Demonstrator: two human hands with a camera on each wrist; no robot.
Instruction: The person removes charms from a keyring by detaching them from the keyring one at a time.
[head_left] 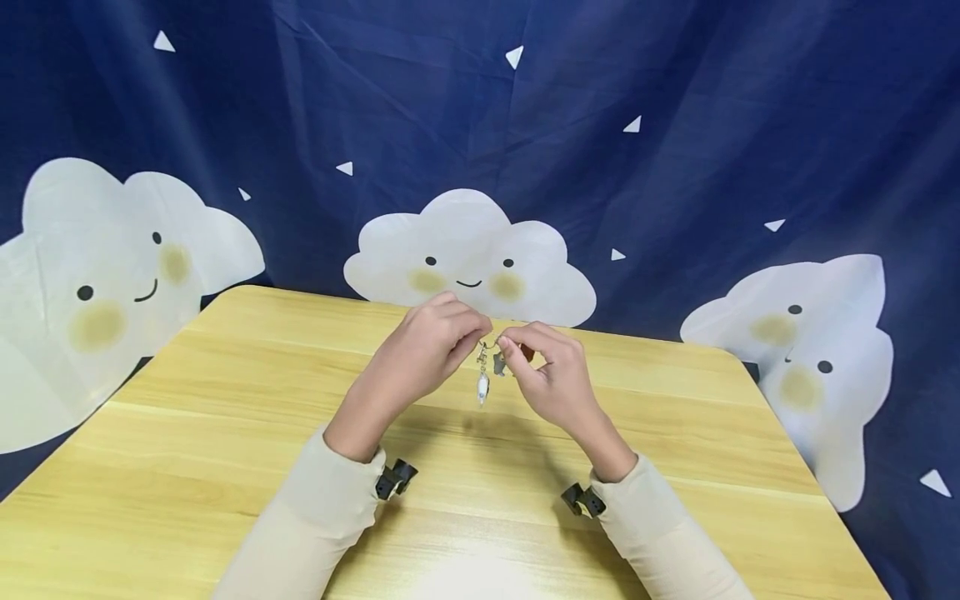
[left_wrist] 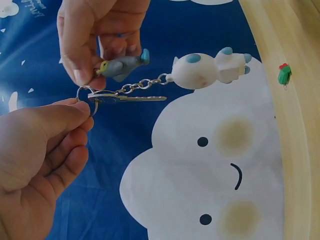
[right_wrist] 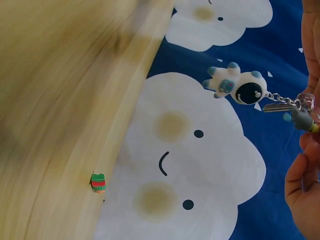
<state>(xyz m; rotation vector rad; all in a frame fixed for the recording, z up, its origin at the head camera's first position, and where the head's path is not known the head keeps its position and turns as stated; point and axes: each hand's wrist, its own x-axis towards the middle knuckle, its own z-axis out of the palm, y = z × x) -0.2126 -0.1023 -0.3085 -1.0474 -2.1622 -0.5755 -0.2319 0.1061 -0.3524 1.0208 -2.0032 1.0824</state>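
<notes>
Head: one left hand and one right hand, fingertips pinched narrow, hold one thin silver metal ring between them above one pale yellow wooden table. Left wrist: ring carries one flat silver key, one grey, yellow-and-blue-ended figurine, one white-and-blue astronaut figurine on one silver chain; probably light, ring stiff and slippery, so grip its rim. Right wrist: one green-and-red trinket on table; right fingertips' exact contact by the grey figurine hidden.
</notes>
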